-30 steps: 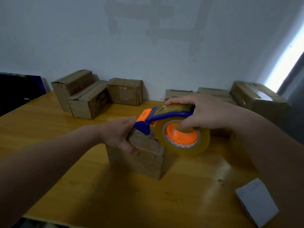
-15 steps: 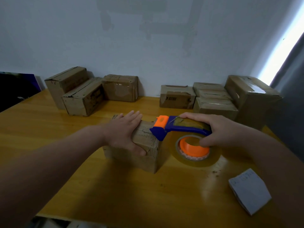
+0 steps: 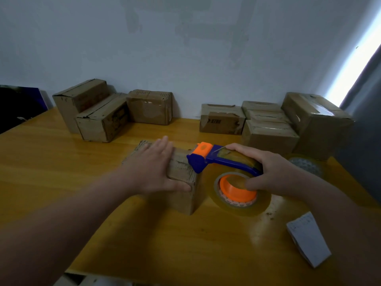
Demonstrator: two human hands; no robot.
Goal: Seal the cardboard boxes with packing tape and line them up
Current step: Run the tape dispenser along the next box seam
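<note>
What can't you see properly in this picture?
- Head view: box top seam, covered by the left hand.
- Head view: writing on the white paper slip, too small, blurred.
- Head view: spare tape roll, partly behind the right hand holding the tape dispenser.
- Head view: dark panel, cut by the left edge.

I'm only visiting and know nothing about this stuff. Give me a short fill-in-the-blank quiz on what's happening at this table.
1. The left hand lies flat on top of a small cardboard ____.
2. The right hand grips a dispenser with a blue handle; the core of its tape roll is ____.
3. More boxes stand at the back along the ____.
4. A white paper lies on the table near the person's ____ arm.

Missing words: box; orange; wall; right.
</note>
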